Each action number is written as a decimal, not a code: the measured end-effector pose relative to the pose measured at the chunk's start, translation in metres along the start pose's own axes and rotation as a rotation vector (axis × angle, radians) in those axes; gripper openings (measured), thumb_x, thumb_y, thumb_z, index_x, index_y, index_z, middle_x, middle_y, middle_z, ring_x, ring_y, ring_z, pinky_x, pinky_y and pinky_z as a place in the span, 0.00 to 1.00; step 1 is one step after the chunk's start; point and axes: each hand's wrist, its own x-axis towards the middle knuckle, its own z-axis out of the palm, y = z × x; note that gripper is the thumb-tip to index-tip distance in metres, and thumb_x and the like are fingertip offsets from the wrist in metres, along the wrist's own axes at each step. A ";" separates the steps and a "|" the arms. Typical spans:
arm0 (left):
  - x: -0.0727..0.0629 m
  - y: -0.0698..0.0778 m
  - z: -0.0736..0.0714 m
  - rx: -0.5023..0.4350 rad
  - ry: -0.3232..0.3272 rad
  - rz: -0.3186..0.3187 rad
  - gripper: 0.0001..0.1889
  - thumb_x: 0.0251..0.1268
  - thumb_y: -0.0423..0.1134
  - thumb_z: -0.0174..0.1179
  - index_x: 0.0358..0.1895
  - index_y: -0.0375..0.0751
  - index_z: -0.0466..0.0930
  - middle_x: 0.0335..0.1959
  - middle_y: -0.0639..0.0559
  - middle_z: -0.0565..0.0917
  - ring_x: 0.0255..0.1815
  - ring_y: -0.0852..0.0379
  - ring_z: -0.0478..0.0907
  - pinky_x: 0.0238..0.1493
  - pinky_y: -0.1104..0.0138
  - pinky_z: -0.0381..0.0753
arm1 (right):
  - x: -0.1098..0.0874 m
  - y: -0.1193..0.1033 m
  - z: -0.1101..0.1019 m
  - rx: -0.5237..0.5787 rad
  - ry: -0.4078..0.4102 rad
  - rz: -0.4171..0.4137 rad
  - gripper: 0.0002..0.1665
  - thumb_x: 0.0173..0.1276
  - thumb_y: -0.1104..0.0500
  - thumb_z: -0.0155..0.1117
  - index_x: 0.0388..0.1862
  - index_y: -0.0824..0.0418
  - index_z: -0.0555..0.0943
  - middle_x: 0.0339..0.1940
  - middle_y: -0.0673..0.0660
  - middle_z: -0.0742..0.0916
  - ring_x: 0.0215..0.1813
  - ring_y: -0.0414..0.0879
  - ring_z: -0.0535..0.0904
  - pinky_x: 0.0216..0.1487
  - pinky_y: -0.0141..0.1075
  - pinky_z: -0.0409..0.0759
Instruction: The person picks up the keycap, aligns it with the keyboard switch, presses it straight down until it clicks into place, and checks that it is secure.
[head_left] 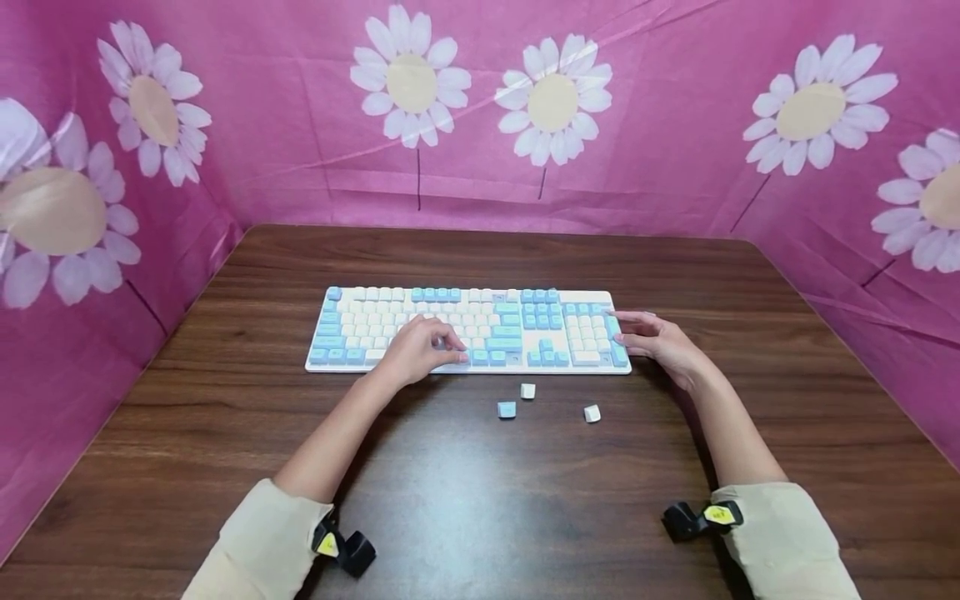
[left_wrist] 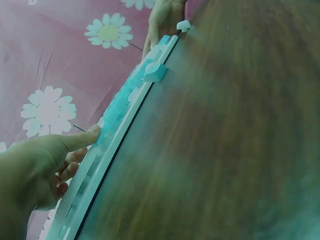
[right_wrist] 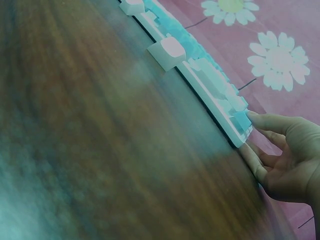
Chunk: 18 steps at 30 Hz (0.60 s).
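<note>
brown table [head_left: 465, 467] before pink daisy cloth [head_left: 480, 187], with left hand [head_left: 415, 348] (grip unclear) and loose-fingered right hand [head_left: 667, 346] at keyboard [head_left: 486, 323]

The bare left hand [head_left: 422, 348] bends its fingers [left_wrist: 70, 171] beside an outstretched thumb [left_wrist: 81, 141]; the bare right hand [head_left: 666, 346] holds thumb and fingers apart; bare forearms [head_left: 337, 442] angle inward behind.

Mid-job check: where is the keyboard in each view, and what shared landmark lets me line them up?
Head: the keyboard lies across the middle, just below centre.
Left wrist: the keyboard slants from bottom left up to top centre.
Right wrist: the keyboard slants from the top, left of centre, down to the right.
Shared landmark: the right hand, at the keyboard's right end.
</note>
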 end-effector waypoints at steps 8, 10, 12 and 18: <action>0.006 0.004 -0.002 -0.036 -0.060 -0.056 0.04 0.50 0.40 0.69 0.27 0.45 0.85 0.24 0.60 0.80 0.29 0.58 0.71 0.30 0.65 0.69 | 0.000 0.002 0.000 0.006 0.006 0.000 0.38 0.64 0.59 0.62 0.69 0.67 0.58 0.60 0.67 0.66 0.45 0.37 0.74 0.46 0.29 0.73; 0.007 0.005 -0.003 -0.046 -0.075 -0.077 0.04 0.50 0.40 0.69 0.26 0.45 0.85 0.25 0.59 0.80 0.28 0.58 0.71 0.29 0.66 0.69 | 0.000 0.002 0.000 0.006 0.005 0.000 0.38 0.64 0.59 0.62 0.69 0.67 0.58 0.60 0.67 0.66 0.46 0.37 0.74 0.46 0.29 0.73; 0.007 0.005 -0.004 -0.052 -0.089 -0.091 0.04 0.50 0.40 0.70 0.26 0.45 0.85 0.25 0.58 0.80 0.28 0.58 0.71 0.29 0.66 0.68 | 0.000 0.002 0.000 0.007 0.004 0.001 0.38 0.64 0.59 0.63 0.69 0.67 0.59 0.60 0.67 0.66 0.46 0.37 0.74 0.46 0.29 0.73; 0.010 0.008 -0.008 -0.074 -0.130 -0.133 0.04 0.48 0.39 0.71 0.26 0.43 0.85 0.23 0.57 0.79 0.25 0.59 0.69 0.28 0.67 0.67 | 0.000 0.001 0.001 0.007 0.002 -0.006 0.38 0.64 0.59 0.63 0.69 0.67 0.59 0.60 0.68 0.66 0.46 0.38 0.74 0.46 0.29 0.73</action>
